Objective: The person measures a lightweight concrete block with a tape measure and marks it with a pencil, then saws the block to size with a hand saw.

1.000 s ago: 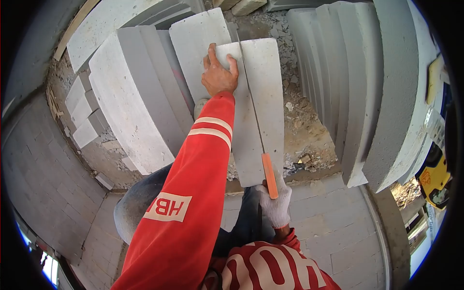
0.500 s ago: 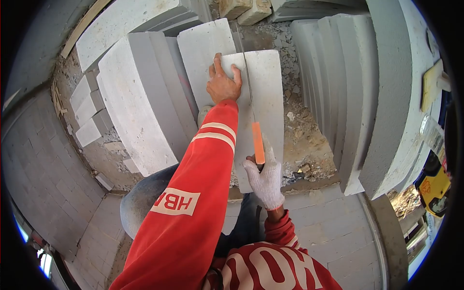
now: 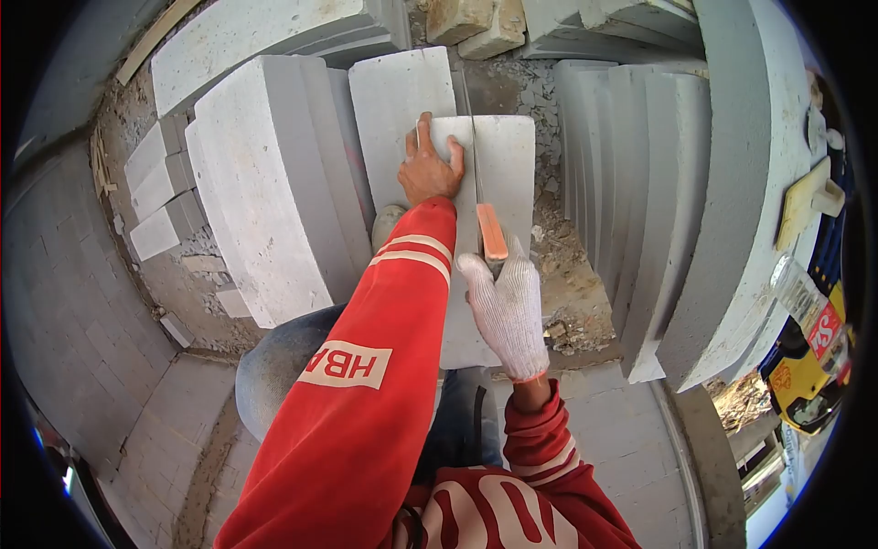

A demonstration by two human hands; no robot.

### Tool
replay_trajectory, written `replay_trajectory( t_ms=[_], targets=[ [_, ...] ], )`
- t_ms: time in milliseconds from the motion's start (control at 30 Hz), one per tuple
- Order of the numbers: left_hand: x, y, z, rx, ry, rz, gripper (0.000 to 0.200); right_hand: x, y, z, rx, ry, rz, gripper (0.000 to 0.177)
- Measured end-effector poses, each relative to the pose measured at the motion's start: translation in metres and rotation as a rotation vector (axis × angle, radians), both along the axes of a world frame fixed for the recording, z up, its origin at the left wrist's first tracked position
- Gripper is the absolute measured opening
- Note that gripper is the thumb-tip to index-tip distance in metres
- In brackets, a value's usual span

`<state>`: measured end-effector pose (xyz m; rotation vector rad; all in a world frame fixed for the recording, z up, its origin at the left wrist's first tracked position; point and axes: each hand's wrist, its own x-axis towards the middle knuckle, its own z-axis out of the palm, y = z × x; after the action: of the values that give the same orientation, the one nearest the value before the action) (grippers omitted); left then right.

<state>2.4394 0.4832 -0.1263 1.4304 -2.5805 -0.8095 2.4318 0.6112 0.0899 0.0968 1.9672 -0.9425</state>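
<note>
A white aerated concrete block [image 3: 508, 169] lies lengthwise in front of me, overlapping another white block [image 3: 402, 82] behind it. My left hand [image 3: 430, 169], bare, holds the near block's far left part, its fingers at the left edge and its thumb on the top face. In a white knit glove, my right hand [image 3: 508, 302] is closed round the orange handle of a handsaw [image 3: 493, 233]. The thin blade, seen almost edge-on, points away from me along a lengthwise line in the block, right of my left thumb. How deep it sits cannot be seen.
Large white blocks [image 3: 256, 183] stand in a row at the left, with another row [image 3: 631, 183] at the right. Smaller offcuts [image 3: 165, 229] lie far left. Rubble [image 3: 576, 302] covers the ground by the block. Yellowish blocks [image 3: 457, 20] lie at the back.
My gloved hand and the saw handle have moved forward along the block, with the blade reaching further past its far end. My left hand keeps its hold. The view has shifted slightly.
</note>
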Motion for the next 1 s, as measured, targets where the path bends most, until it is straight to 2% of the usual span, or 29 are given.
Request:
replay_trajectory(
  t_ms=[33,67,100,167,200,267,300,367,400,433,467,567,600,633,667,767,833,900,933,1000],
  targets=[
    [-0.005,-0.003,-0.002,-0.002,0.006,0.015,0.06,0.02,0.02,0.013,-0.034,0.012,-0.007,0.061],
    [-0.001,-0.001,-0.003,0.008,-0.007,0.009,0.06,0.03,0.027,0.032,-0.09,0.042,-0.096,0.052],
    [0.002,0.0,-0.004,0.018,-0.016,0.004,0.06,0.028,0.029,0.029,-0.085,0.034,-0.075,0.052],
    [0.003,-0.001,-0.004,0.02,-0.028,0.018,0.06,0.027,0.036,0.013,-0.045,-0.028,-0.109,0.037],
    [0.001,0.0,-0.002,0.021,-0.035,0.008,0.06,0.019,0.028,-0.022,-0.063,0.052,-0.088,0.03],
    [0.006,0.006,-0.005,0.025,-0.038,0.011,0.06,-0.012,-0.002,-0.072,-0.08,0.229,0.073,0.031],
    [0.002,0.001,-0.007,0.013,-0.042,0.013,0.06,-0.016,-0.005,-0.071,-0.092,0.245,0.077,0.031],
    [0.001,0.001,0.001,0.046,-0.058,0.017,0.059,-0.007,0.001,-0.057,-0.038,0.007,-0.04,0.032],
    [0.0,-0.001,0.002,0.076,-0.075,0.013,0.057,0.006,0.011,-0.033,-0.052,0.091,-0.042,0.031],
    [-0.008,-0.01,-0.001,0.06,-0.072,0.023,0.057,0.013,0.015,0.003,-0.004,-0.053,-0.109,0.028],
    [-0.006,-0.007,-0.001,0.056,-0.076,0.016,0.058,0.026,0.023,0.023,-0.038,0.011,-0.154,0.027],
    [0.0,-0.003,0.002,0.081,-0.095,0.009,0.058,0.032,0.038,0.0,-0.026,0.013,-0.146,0.023],
    [0.002,-0.003,0.001,0.091,-0.08,0.015,0.06,0.012,0.019,-0.02,0.001,-0.005,-0.088,0.024],
    [0.0,-0.002,0.001,0.097,-0.054,0.017,0.061,0.0,0.01,-0.065,-0.007,0.073,-0.01,0.03],
    [0.002,0.0,0.0,0.101,-0.032,0.01,0.061,-0.01,-0.009,-0.074,-0.045,0.145,0.019,0.035],
    [0.01,0.009,-0.002,0.084,-0.032,-0.003,0.061,0.005,0.005,-0.068,-0.03,0.125,-0.027,0.034],
    [0.001,-0.003,-0.004,0.088,-0.01,0.01,0.061,0.022,0.021,0.0,-0.045,0.086,-0.067,0.035],
    [0.008,0.0,-0.002,0.081,-0.067,0.021,0.061,0.035,0.037,0.019,-0.076,0.057,-0.078,0.039],
    [0.005,-0.002,0.0,0.073,-0.083,0.021,0.061,0.036,0.04,0.021,-0.118,0.068,-0.109,0.043],
    [0.001,0.001,0.002,0.072,-0.083,-0.007,0.061,0.016,0.022,-0.034,-0.008,0.007,-0.008,0.047]
  ],
)
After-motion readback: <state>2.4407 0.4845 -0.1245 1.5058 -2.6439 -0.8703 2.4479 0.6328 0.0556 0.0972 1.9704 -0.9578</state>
